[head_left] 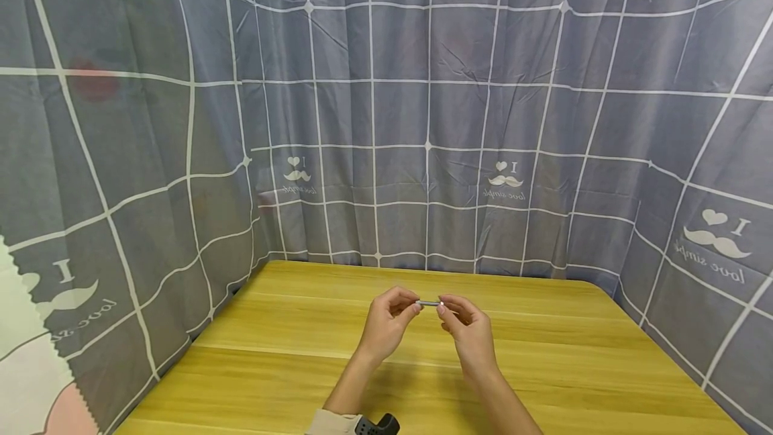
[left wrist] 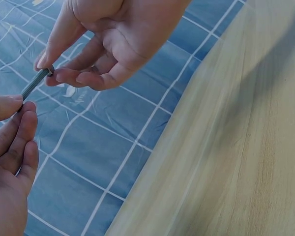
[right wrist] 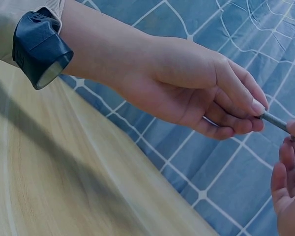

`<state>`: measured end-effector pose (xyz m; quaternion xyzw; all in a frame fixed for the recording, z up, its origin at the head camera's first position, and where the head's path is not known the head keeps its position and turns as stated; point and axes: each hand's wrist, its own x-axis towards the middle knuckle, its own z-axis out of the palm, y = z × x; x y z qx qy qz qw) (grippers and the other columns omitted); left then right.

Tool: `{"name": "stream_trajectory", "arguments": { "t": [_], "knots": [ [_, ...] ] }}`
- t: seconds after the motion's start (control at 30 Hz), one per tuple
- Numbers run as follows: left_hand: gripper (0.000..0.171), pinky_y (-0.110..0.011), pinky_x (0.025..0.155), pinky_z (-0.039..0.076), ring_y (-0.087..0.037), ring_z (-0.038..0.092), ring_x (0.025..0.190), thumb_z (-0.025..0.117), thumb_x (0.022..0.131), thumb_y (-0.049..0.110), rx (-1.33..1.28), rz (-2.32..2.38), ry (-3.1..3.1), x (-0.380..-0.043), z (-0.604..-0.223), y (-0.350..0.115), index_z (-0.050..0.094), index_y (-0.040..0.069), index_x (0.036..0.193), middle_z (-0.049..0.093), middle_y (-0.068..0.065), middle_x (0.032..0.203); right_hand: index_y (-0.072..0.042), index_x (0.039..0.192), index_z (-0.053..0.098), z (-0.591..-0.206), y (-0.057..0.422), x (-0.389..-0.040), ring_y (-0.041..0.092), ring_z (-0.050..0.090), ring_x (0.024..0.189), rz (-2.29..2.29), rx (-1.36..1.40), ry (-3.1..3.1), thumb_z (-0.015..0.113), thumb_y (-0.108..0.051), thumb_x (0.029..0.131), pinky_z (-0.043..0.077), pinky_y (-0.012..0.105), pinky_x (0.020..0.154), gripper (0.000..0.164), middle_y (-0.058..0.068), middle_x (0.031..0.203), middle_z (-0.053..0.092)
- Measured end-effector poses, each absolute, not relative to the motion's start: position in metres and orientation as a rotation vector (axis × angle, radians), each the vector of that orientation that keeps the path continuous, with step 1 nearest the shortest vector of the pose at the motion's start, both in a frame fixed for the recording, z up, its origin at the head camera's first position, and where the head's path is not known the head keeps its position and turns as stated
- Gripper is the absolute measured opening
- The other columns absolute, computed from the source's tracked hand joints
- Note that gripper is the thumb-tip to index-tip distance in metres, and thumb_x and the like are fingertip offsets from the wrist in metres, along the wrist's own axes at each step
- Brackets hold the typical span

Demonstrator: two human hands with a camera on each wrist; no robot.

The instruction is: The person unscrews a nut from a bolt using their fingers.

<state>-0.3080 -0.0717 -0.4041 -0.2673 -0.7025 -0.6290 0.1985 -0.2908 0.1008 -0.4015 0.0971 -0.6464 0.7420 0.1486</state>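
Note:
A thin grey threaded bolt is held level between the two hands above the table, its screw thread plain in the left wrist view. My left hand pinches one end between thumb and fingertips. At the other end, my right hand pinches the bolt with thumb and fingers. A small wider piece shows at the right hand's fingertips; whether it is a nut or the bolt's head I cannot tell. The fingers hide both ends in part.
A yellowish wood-grain table lies beneath the hands. Grey curtains with white grid lines hang behind it and on both sides. A black camera mount sits on the left wrist. A pale cloth hangs at the far left.

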Motion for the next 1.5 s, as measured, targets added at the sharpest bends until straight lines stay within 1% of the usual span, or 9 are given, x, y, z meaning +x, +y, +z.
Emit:
{"name": "stream_trajectory", "arguments": {
  "t": [0.17,0.43,0.7,0.8,0.93,1.13,1.27,1.37,1.5],
  "knots": [
    [0.007,-0.030,0.085,0.055,-0.025,0.071,0.092,0.069,0.100,0.005,-0.746,-1.750,-1.968,-0.3085,-0.4045,-0.0720,0.071,0.000,0.105,0.072,-0.006,0.096,0.006,0.127,0.067,-0.4011,0.1008,-0.2898,0.021,0.064,0.104,2.129,0.295,-1.873,0.068,-0.004,0.100,0.054,0.026,0.090,0.029,0.019,0.124,0.066],
    [0.007,-0.030,0.086,0.056,-0.020,0.070,0.091,0.069,0.100,0.004,-0.741,-1.744,-1.972,-0.3080,-0.4044,-0.0729,0.071,0.000,0.105,0.072,-0.006,0.096,0.005,0.125,0.068,-0.4012,0.1007,-0.2893,0.026,0.066,0.098,2.120,0.301,-1.900,0.068,-0.005,0.100,0.057,0.029,0.088,0.027,0.019,0.117,0.069],
    [0.007,-0.031,0.087,0.055,-0.020,0.070,0.092,0.069,0.100,0.005,-0.743,-1.742,-1.982,-0.3083,-0.4041,-0.0729,0.071,0.001,0.105,0.072,-0.006,0.097,0.003,0.139,0.057,-0.4002,0.1004,-0.2880,0.027,0.068,0.102,2.153,0.317,-1.858,0.069,-0.011,0.101,0.057,0.031,0.090,0.042,0.022,0.124,0.065],
    [0.008,-0.031,0.087,0.056,-0.020,0.070,0.092,0.069,0.100,0.005,-0.749,-1.742,-1.977,-0.3081,-0.4040,-0.0729,0.071,0.001,0.106,0.072,-0.007,0.097,0.005,0.132,0.061,-0.4003,0.0997,-0.2883,0.025,0.067,0.099,2.133,0.298,-1.886,0.070,-0.013,0.101,0.057,0.030,0.088,0.037,0.019,0.118,0.067],
    [0.008,-0.030,0.085,0.056,-0.020,0.071,0.091,0.069,0.100,0.004,-0.761,-1.743,-1.949,-0.3081,-0.4039,-0.0729,0.071,0.000,0.106,0.073,-0.010,0.097,0.007,0.123,0.067,-0.4005,0.0994,-0.2890,0.023,0.066,0.096,2.126,0.290,-1.892,0.069,-0.007,0.101,0.057,0.028,0.087,0.027,0.018,0.115,0.067],
    [0.008,-0.030,0.083,0.056,-0.020,0.070,0.090,0.069,0.099,0.003,-0.772,-1.748,-1.931,-0.3075,-0.4040,-0.0727,0.071,-0.001,0.105,0.072,-0.012,0.097,0.006,0.133,0.061,-0.4009,0.0996,-0.2896,0.023,0.068,0.101,2.172,0.318,-1.859,0.070,-0.005,0.099,0.057,0.030,0.089,0.036,0.023,0.125,0.062],
    [0.007,-0.030,0.084,0.056,-0.021,0.070,0.090,0.069,0.099,0.003,-0.759,-1.751,-1.950,-0.3077,-0.4047,-0.0724,0.071,0.000,0.105,0.072,-0.010,0.097,0.010,0.125,0.064,-0.4029,0.0996,-0.2901,0.022,0.069,0.094,2.185,0.294,-1.849,0.071,-0.009,0.100,0.058,0.031,0.087,0.032,0.022,0.114,0.065],
    [0.009,-0.030,0.086,0.056,-0.026,0.071,0.093,0.069,0.099,0.004,-0.750,-1.759,-1.962,-0.3088,-0.4056,-0.0724,0.071,-0.002,0.105,0.072,-0.009,0.097,0.010,0.121,0.067,-0.4039,0.0997,-0.2903,0.021,0.068,0.090,2.183,0.290,-1.849,0.070,-0.008,0.100,0.058,0.030,0.085,0.028,0.019,0.107,0.068],
    [0.011,-0.030,0.086,0.056,-0.031,0.071,0.094,0.069,0.100,0.004,-0.748,-1.761,-1.966,-0.3099,-0.4063,-0.0727,0.070,-0.005,0.107,0.072,-0.009,0.097,0.008,0.126,0.066,-0.4041,0.1004,-0.2902,0.020,0.068,0.095,2.187,0.321,-1.843,0.068,-0.003,0.100,0.057,0.029,0.089,0.028,0.019,0.112,0.068]
  ]
}}
